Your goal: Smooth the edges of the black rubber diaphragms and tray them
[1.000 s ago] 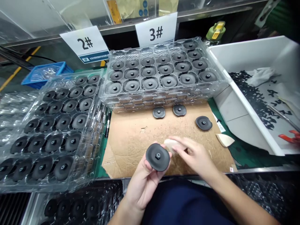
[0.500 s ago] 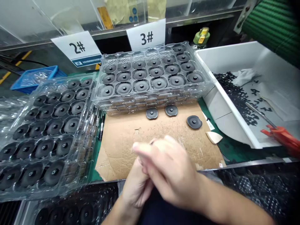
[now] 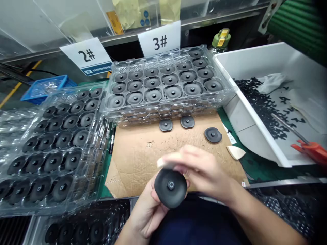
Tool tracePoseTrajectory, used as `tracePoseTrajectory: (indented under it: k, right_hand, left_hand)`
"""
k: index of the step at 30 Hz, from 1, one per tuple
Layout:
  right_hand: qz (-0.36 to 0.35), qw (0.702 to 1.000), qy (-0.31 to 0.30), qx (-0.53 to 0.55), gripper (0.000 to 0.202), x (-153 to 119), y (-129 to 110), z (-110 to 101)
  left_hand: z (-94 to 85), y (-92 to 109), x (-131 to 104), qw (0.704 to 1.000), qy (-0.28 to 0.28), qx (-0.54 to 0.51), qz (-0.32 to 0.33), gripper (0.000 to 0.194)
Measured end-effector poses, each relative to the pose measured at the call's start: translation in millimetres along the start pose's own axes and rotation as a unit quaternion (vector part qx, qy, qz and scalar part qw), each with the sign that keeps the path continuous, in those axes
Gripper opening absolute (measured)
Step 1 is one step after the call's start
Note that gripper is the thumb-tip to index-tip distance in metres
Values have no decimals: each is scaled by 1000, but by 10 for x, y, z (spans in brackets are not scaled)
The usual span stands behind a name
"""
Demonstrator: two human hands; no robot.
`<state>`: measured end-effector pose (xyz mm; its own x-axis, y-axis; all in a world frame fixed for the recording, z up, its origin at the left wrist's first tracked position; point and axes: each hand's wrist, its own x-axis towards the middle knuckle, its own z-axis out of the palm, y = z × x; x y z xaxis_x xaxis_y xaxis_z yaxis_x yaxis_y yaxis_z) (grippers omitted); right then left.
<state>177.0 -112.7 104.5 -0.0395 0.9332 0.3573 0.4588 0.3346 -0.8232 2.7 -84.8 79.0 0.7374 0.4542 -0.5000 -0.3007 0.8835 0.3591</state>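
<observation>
A round black disc with a small hub in its centre is held up over the front edge of the cardboard. My left hand grips it from below and behind, partly hidden by it. Across its upper right rim lies my right hand, fingers bent around the edge and slightly blurred. A pale tip shows at the end of its foremost finger; whether that is a fingertip or a small piece is unclear. Three similar discs lie on the cardboard, the nearest of these discs at the right, beside a pale wedge-shaped piece.
Stacked clear trays of black discs stand behind the cardboard. Another disc-filled tray is at left. On the right, a white bin contains small black parts and a red-handled tool. A bottle stands behind.
My hands were clasped together with the disc out of sight. They have parted somewhat, and the disc now faces up between them.
</observation>
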Motion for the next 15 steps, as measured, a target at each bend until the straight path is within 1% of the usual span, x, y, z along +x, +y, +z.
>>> tracePoseTrajectory:
  k: [2, 3, 4, 5, 7, 9, 11, 13, 14, 15]
  right_hand:
    - [126, 990, 63, -28, 28, -167, 174, 49]
    - [171, 981, 74, -45, 30, -284, 275, 103]
    - [200, 976, 65, -57, 31, -411, 382, 174]
    - [216, 973, 44, -62, 32, -537, 487, 254]
    - [223, 973, 4, -64, 31, -742, 662, 397]
    - [225, 972, -7, -62, 27, -825, 727, 442]
    - [238, 969, 18, -66, 26, -764, 629, 350]
    - [214, 972, 60, -75, 27, -596, 375, 176]
    - [169, 979, 81, -81, 28, -495, 216, 90]
    - [88, 989, 76, -87, 28, -396, 57, 19]
  left_hand:
    - [-40, 33, -17, 999, -34, -24, -10, 50]
    - [-66, 43, -22, 998, -46, -34, -12, 52]
    - [-90, 47, -24, 998, -54, -42, -13, 52]
    - [-111, 45, -23, 997, -58, -46, -16, 50]
    - [-129, 32, -13, 996, -64, -54, -20, 49]
    - [-117, 16, 4, 996, -67, -55, -29, 47]
    - [-86, 6, 27, 996, -73, -45, -37, 48]
    - [-49, -2, 52, 996, -72, -24, -41, 51]
    - [-32, -5, 66, 997, -64, -11, -38, 52]
    - [-16, -9, 80, 998, -50, 4, -33, 53]
